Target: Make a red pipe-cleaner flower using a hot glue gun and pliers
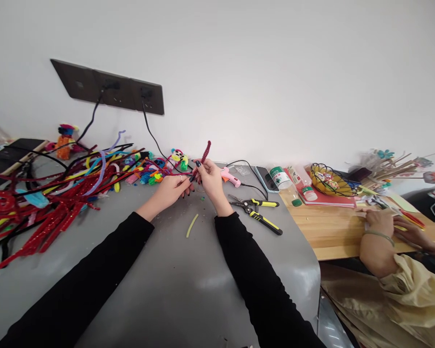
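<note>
My left hand (172, 192) and my right hand (210, 181) meet above the grey table (174, 290), fingertips close together. A dark red pipe cleaner (206, 152) stands up out of my right hand, its top end free. Both hands are closed in a pinch on its lower part, which the fingers mostly cover. Just past my right hand lies a pink glue gun (232, 177). Yellow-and-black pliers (257, 211) rest to the right of my right wrist. A short pale green strip (192, 225) lies on the table below the hands.
Many pipe cleaners (68, 208) are heaped at the left. Small colourful figures (177, 158) stand by the wall. A phone (266, 180) lies at the right edge. On the adjoining wooden table (333, 227) are bottles (281, 177), a yellow basket (328, 182) and another person's hands (380, 224).
</note>
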The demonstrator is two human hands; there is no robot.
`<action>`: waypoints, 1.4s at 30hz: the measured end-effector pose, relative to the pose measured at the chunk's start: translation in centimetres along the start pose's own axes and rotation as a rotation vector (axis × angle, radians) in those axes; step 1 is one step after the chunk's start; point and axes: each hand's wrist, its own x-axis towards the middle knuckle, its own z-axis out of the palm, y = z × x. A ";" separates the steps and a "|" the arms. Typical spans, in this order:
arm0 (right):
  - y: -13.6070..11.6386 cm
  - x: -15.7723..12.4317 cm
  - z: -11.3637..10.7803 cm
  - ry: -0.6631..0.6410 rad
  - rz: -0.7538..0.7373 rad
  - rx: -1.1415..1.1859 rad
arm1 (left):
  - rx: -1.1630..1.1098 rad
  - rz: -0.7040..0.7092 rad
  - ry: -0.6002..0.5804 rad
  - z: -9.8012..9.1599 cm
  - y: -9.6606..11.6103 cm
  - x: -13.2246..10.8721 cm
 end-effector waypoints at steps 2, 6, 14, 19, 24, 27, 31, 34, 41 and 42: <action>0.0 0.0 0.0 -0.001 -0.006 -0.005 | 0.068 0.047 0.020 0.1 0.0 0.0; 0.1 -0.1 0.0 -0.004 -0.019 -0.015 | 0.201 0.148 0.079 0.1 0.0 0.0; 0.0 0.0 -0.3 -0.036 0.050 -0.006 | -0.009 0.035 0.051 0.2 -0.3 0.0; -0.3 0.0 -0.1 -0.099 0.108 0.085 | -0.065 0.034 0.052 0.1 -0.2 0.0; -0.5 0.2 -0.2 0.045 0.099 0.126 | 0.064 0.050 0.117 -0.1 -0.1 0.1; -0.6 0.3 -0.4 0.104 0.091 0.138 | 0.104 0.058 0.128 -0.2 -0.1 0.1; -0.7 0.1 -0.4 0.052 0.105 0.122 | 0.026 0.035 0.085 -0.1 -0.3 0.1; -0.7 -0.1 -0.2 -0.039 0.129 0.104 | -0.080 0.025 0.052 0.0 -0.4 0.1; -1.0 0.0 -0.4 0.051 0.111 0.098 | -0.095 0.021 0.084 0.1 -1.1 0.3; -1.0 0.0 -0.4 0.081 0.092 0.098 | -0.093 0.018 0.082 0.1 -1.2 0.4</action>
